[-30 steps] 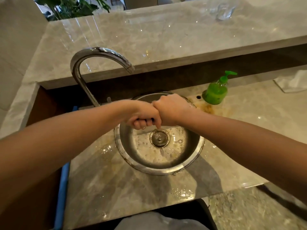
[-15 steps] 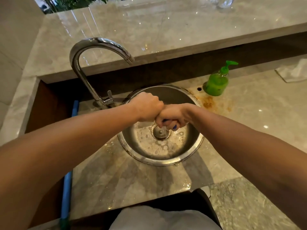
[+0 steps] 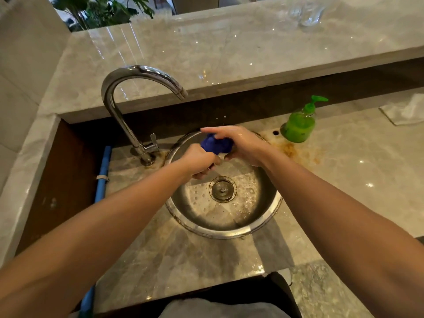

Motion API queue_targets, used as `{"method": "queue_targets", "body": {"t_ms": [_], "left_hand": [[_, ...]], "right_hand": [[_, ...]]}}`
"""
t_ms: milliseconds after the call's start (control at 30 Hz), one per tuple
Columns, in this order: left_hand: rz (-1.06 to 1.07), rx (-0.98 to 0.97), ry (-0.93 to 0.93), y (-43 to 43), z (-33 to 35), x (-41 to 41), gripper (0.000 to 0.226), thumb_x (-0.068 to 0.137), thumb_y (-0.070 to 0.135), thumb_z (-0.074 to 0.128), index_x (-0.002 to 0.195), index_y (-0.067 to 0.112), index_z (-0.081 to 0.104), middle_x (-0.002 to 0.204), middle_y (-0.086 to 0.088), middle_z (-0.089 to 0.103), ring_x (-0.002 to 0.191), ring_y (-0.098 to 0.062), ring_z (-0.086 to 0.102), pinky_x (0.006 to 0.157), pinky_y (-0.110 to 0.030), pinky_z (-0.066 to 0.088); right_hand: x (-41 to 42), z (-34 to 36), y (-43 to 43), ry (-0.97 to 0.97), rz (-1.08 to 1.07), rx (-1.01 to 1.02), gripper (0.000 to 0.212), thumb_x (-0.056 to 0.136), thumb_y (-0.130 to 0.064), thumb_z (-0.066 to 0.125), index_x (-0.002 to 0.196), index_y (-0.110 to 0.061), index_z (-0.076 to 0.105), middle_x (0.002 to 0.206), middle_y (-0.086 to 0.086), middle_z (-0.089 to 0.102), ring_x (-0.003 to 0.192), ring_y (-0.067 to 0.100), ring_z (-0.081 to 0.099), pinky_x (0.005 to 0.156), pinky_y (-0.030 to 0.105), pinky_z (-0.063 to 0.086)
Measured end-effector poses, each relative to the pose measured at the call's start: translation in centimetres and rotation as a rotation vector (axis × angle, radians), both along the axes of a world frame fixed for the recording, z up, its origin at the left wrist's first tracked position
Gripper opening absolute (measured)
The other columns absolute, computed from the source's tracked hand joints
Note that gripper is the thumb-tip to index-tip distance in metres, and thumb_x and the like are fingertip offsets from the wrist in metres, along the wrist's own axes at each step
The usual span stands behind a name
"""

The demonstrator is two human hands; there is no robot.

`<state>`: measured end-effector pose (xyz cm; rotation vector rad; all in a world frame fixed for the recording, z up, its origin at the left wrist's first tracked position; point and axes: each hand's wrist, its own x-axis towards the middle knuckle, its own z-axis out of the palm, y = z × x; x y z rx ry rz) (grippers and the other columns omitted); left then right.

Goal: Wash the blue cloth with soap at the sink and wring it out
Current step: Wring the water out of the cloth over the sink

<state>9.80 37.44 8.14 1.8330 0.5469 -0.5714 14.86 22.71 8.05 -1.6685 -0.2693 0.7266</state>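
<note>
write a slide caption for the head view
Left hand and right hand hold a bunched blue cloth over the round sink, green soap bottle beside it.

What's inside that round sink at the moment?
A metal drain in the middle, with foam around it. The left hand and right hand hold the cloth above, hiding the far wall of the sink.

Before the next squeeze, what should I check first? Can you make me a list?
1. Blue cloth is over the sink: ok.
2. Left hand grips one end of the cloth: ok.
3. Right hand holds the bunched part: ok.
4. Tap shows no running stream: ok.
5. Drain is uncovered, so water can run away: ok.
6. All soap rinsed out of the cloth: cannot tell.
</note>
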Motion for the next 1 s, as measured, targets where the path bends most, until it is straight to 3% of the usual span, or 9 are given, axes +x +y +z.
{"method": "queue_targets", "body": {"t_ms": [100, 267, 400, 533, 633, 733, 833, 933, 1000], "left_hand": [[-0.015, -0.254, 0.160, -0.3, 0.7, -0.5, 0.015, 0.088, 0.003, 0.057, 0.102, 0.005, 0.054, 0.063, -0.001, 0.048, 0.046, -0.008, 0.035, 0.040, -0.020, 0.026], [-0.016, -0.520, 0.235, -0.8, 1.7, -1.1, 0.015, 0.092, 0.000, 0.052, 0.106, 0.003, 0.056, 0.078, -0.011, 0.062, 0.051, -0.011, 0.047, 0.036, -0.016, 0.033], [0.259, -0.636, 0.193, -1.5, 2.6, -1.5, 0.033, 0.093, -0.007, 0.043, 0.124, -0.001, 0.054, 0.120, -0.026, 0.062, 0.071, -0.026, 0.066, 0.041, -0.025, 0.055], [0.176, -0.934, 0.306, 0.2, 2.4, -1.9, 0.017, 0.090, -0.007, 0.047, 0.099, 0.006, 0.053, 0.095, -0.014, 0.058, 0.053, -0.009, 0.060, 0.033, -0.011, 0.041], [-0.052, -0.676, 0.353, 1.1, 1.8, -1.6, 0.011, 0.095, -0.002, 0.045, 0.101, 0.003, 0.053, 0.076, -0.005, 0.061, 0.035, -0.002, 0.037, 0.028, -0.008, 0.023], [-0.236, -0.354, 0.317, 0.7, 1.9, -1.7, 0.005, 0.095, 0.009, 0.054, 0.093, 0.006, 0.057, 0.064, 0.001, 0.052, 0.041, -0.003, 0.029, 0.034, -0.016, 0.018], [-0.263, -0.025, 0.196, 0.2, 1.6, -1.9, 0.012, 0.089, 0.015, 0.060, 0.078, 0.014, 0.055, 0.058, 0.002, 0.047, 0.043, -0.008, 0.034, 0.037, -0.020, 0.025], [-0.243, 0.426, -0.022, -0.6, 0.3, -2.1, 0.014, 0.081, 0.021, 0.065, 0.089, 0.011, 0.059, 0.074, -0.001, 0.061, 0.060, -0.013, 0.056, 0.051, -0.026, 0.046], [-0.206, 0.521, -0.137, -0.9, -0.6, -2.6, 0.016, 0.076, 0.023, 0.065, 0.090, 0.016, 0.060, 0.079, -0.001, 0.065, 0.069, -0.015, 0.062, 0.058, -0.028, 0.051]], "right_hand": [[-0.3, 1.5, 2.1, -0.099, 0.089, -0.196, 0.044, 0.093, -0.061, 0.051, 0.124, -0.035, 0.069, 0.102, 0.001, 0.066, 0.088, 0.020, 0.061, 0.070, 0.031, 0.045], [-0.1, 2.7, 3.9, -0.185, 0.206, -0.340, 0.022, 0.095, -0.043, 0.063, 0.108, -0.031, 0.077, 0.102, -0.001, 0.075, 0.096, 0.014, 0.070, 0.079, 0.026, 0.052], [0.1, 2.7, 4.2, -0.050, 0.131, -0.104, 0.022, 0.096, -0.020, 0.066, 0.117, -0.024, 0.074, 0.099, 0.001, 0.078, 0.093, 0.014, 0.075, 0.084, 0.029, 0.061], [-0.4, 2.0, 5.5, 0.164, -0.224, 0.275, 0.025, 0.101, -0.025, 0.059, 0.102, -0.004, 0.072, 0.058, 0.004, 0.056, 0.052, 0.018, 0.056, 0.065, 0.036, 0.058], [-0.9, 1.1, 6.3, 0.369, -0.378, 0.345, 0.035, 0.103, -0.032, 0.055, 0.075, -0.011, 0.062, 0.045, -0.003, 0.039, 0.041, 0.014, 0.040, 0.047, 0.028, 0.044], [-1.3, 0.5, 6.1, 0.537, -0.427, 0.418, 0.046, 0.103, -0.041, 0.049, 0.063, -0.018, 0.052, 0.044, -0.006, 0.035, 0.041, 0.013, 0.035, 0.045, 0.027, 0.038], [-1.6, 0.2, 6.1, 0.603, -0.492, 0.499, 0.053, 0.103, -0.047, 0.046, 0.059, -0.018, 0.049, 0.042, -0.006, 0.034, 0.039, 0.013, 0.032, 0.042, 0.026, 0.034], [-2.1, 0.0, 6.3, 0.693, -0.609, 0.595, 0.056, 0.105, -0.045, 0.041, 0.056, -0.019, 0.044, 0.041, -0.005, 0.035, 0.036, 0.013, 0.032, 0.041, 0.023, 0.031], [-2.3, -0.3, 6.4, 0.719, -0.671, 0.599, 0.056, 0.106, -0.042, 0.040, 0.054, -0.020, 0.038, 0.042, -0.003, 0.034, 0.036, 0.014, 0.032, 0.042, 0.023, 0.030]]}}
